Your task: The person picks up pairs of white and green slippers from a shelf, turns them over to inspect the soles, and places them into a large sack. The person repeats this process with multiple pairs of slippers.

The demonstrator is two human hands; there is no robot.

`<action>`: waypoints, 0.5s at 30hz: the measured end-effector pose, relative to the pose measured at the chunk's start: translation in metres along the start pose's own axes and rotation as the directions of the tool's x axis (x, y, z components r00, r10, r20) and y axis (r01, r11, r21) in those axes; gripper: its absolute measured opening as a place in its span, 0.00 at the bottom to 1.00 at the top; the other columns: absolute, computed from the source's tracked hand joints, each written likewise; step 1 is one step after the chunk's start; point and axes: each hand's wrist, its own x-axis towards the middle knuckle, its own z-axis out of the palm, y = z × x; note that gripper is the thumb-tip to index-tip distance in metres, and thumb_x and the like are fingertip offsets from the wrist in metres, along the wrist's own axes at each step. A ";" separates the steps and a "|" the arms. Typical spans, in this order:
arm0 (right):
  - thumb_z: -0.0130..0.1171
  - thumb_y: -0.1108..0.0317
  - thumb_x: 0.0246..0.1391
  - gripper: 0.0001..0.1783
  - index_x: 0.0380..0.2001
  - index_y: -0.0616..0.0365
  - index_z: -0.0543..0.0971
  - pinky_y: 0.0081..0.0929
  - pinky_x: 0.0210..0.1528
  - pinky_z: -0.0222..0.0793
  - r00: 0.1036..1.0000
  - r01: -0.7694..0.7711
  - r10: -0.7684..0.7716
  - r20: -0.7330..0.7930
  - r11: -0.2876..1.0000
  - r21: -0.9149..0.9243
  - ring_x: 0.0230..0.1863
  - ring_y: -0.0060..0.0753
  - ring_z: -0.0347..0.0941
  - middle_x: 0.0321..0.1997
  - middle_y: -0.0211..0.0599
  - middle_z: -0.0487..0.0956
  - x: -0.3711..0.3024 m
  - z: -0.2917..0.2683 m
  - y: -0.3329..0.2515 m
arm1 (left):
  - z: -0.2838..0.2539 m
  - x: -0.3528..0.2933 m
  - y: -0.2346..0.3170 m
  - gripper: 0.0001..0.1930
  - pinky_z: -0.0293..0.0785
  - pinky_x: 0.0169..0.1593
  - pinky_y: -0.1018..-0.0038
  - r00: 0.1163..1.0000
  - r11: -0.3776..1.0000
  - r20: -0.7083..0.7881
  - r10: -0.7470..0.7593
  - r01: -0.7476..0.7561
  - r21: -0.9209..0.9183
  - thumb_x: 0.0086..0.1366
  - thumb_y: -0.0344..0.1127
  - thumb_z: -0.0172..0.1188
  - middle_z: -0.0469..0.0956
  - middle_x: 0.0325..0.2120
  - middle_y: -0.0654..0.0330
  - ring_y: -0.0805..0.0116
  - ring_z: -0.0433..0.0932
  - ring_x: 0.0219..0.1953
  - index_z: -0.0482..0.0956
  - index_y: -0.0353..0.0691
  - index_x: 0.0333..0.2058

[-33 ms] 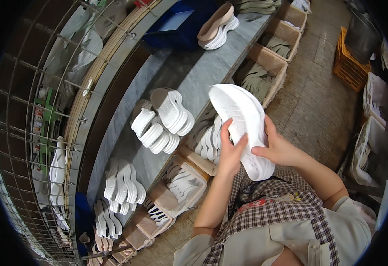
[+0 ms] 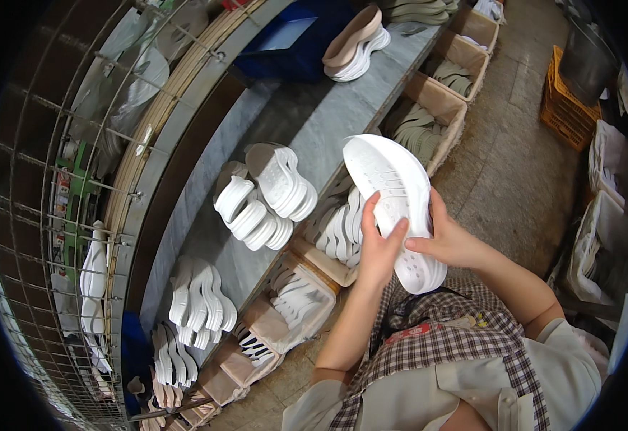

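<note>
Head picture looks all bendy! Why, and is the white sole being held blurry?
Head view: the fisheye lens bends the wire mesh and leaves black corners; head view again: the held white sole is bright, but sharp enough to show its holes.

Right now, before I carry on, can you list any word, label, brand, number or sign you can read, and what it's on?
No text can be read here.
Red patch on the checked apron: too small to read.
Pale panel on the blue bin: no print visible.
Red-and-white items at far left: too small and blurred.
White sole in the left hand and right hand: slits and holes, no legible lettering.
</note>
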 end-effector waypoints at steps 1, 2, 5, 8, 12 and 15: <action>0.64 0.58 0.48 0.54 0.64 0.72 0.40 0.36 0.66 0.51 1.000 0.000 0.001 -0.011 0.997 0.078 0.67 0.51 0.52 0.65 0.62 0.54 0.009 0.006 0.001 | -0.004 0.000 0.003 0.34 0.64 0.57 0.69 0.991 0.973 -0.014 0.135 -0.130 0.192 0.59 0.23 0.57 0.60 0.57 0.50 0.59 0.63 0.58 0.52 0.39 0.62; 0.65 0.58 0.47 0.56 0.63 0.73 0.39 0.35 0.66 0.50 0.999 -0.028 0.033 -0.029 0.990 0.142 0.67 0.51 0.52 0.65 0.62 0.53 0.019 0.013 0.000 | -0.009 -0.001 0.007 0.34 0.64 0.57 0.69 0.991 0.939 -0.012 0.135 -0.124 0.321 0.59 0.24 0.57 0.60 0.58 0.50 0.59 0.63 0.59 0.52 0.38 0.62; 0.56 0.58 0.53 0.44 0.62 0.72 0.47 0.32 0.56 0.66 0.993 -0.113 0.094 0.067 0.910 0.399 0.56 0.39 0.68 0.58 0.53 0.66 0.056 0.017 -0.015 | -0.051 -0.012 0.031 0.34 0.63 0.58 0.68 0.951 0.932 -0.065 0.302 -0.280 0.232 0.60 0.25 0.57 0.59 0.60 0.50 0.57 0.62 0.60 0.52 0.37 0.63; 0.47 0.57 0.58 0.30 0.56 0.70 0.62 0.27 0.46 0.74 0.965 -0.254 0.167 0.203 0.796 0.550 0.44 0.30 0.77 0.46 0.44 0.76 0.110 0.032 -0.041 | -0.123 -0.016 0.065 0.25 0.60 0.61 0.67 0.621 0.732 -0.388 0.681 -0.569 0.374 0.60 0.25 0.53 0.63 0.57 0.50 0.61 0.63 0.59 0.60 0.32 0.56; 0.46 0.53 0.59 0.29 0.53 0.69 0.68 0.27 0.49 0.73 0.924 -0.327 0.148 0.352 0.783 0.529 0.45 0.32 0.77 0.48 0.44 0.77 0.200 0.069 -0.064 | -0.231 -0.002 0.092 0.20 0.53 0.62 0.66 0.316 0.695 -0.641 0.700 -0.509 0.508 0.67 0.36 0.48 0.64 0.56 0.55 0.63 0.62 0.58 0.59 0.37 0.55; 0.46 0.47 0.58 0.28 0.48 0.62 0.74 0.30 0.49 0.73 0.811 -0.539 0.274 0.516 0.693 0.479 0.43 0.31 0.78 0.44 0.40 0.80 0.265 0.108 -0.072 | -0.287 0.028 0.080 0.28 0.48 0.63 0.60 0.548 0.944 -0.785 0.290 -0.298 0.141 0.67 0.52 0.47 0.61 0.58 0.58 0.62 0.57 0.61 0.57 0.42 0.59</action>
